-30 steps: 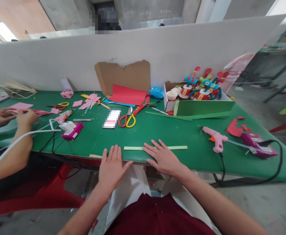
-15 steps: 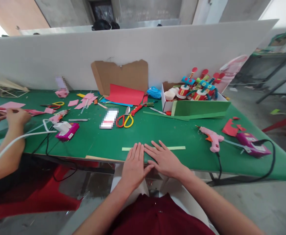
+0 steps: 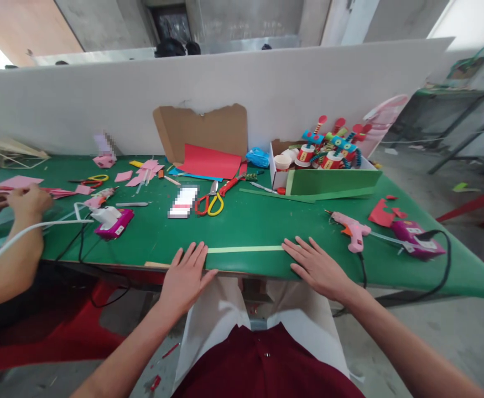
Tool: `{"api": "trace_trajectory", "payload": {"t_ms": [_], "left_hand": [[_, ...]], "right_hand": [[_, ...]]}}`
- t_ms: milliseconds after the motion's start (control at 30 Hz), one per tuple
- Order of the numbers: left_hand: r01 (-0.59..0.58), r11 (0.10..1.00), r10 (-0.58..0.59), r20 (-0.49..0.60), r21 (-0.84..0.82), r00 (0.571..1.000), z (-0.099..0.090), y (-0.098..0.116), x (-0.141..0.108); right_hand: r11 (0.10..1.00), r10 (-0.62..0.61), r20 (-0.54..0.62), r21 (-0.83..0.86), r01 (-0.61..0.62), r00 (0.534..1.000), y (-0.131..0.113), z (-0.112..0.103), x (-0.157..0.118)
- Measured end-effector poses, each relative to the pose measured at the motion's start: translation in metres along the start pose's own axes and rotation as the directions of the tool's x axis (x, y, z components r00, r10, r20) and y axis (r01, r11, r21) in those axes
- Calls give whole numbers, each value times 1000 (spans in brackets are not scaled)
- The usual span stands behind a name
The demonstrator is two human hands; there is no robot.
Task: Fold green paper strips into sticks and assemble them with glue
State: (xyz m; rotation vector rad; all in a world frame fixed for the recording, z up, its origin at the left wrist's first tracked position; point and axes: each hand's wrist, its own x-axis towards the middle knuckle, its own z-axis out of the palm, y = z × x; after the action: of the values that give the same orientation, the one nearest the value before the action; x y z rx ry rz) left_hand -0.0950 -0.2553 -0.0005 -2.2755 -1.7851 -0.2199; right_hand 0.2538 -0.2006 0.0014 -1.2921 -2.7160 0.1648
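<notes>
Left hand (image 3: 186, 273) flat and outstretched, touching one end of the pale green strip (image 3: 245, 249), right hand (image 3: 318, 268) spread wide at the other, and the strip lies straight between them on the tabletop (image 3: 252, 229)!

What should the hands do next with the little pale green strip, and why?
Perhaps the right hand could pinch the strip near its right end and lift it, while the left hand steadies the other side. The strip lies flat on the table, with flat, open hands at both ends, so neither seems to grip it.
</notes>
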Motion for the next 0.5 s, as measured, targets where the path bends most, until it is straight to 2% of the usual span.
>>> {"api": "trace_trajectory", "payload": {"t_ms": [67,100,200,300,333,400,500], "left_hand": [[34,999,-35,-39,-5,999,-11,16,11],[6,1000,-7,-60,-26,998,-16,30,19],[-186,974,183,-33,-133,983,-18,85,42],[-285,930,300,33,-231,953,-5,129,58],[-286,925,305,38,-248,952,2,137,60],[-277,924,293,23,-264,956,13,137,59],[-241,940,243,-21,-240,970,22,114,48]], "right_hand": [[1000,3,-1,4,-3,1000,-1,-1,-1],[1000,4,-5,5,-3,1000,-2,-1,-1],[1000,4,-13,-7,-4,1000,-5,-1,0],[1000,1,-18,-32,-1,1000,-5,-1,-1],[999,-2,-20,-41,1,1000,-5,0,-1],[998,-3,-25,-61,1,1000,-5,0,-2],[997,-3,-30,-81,1,1000,-5,2,-2]]}}
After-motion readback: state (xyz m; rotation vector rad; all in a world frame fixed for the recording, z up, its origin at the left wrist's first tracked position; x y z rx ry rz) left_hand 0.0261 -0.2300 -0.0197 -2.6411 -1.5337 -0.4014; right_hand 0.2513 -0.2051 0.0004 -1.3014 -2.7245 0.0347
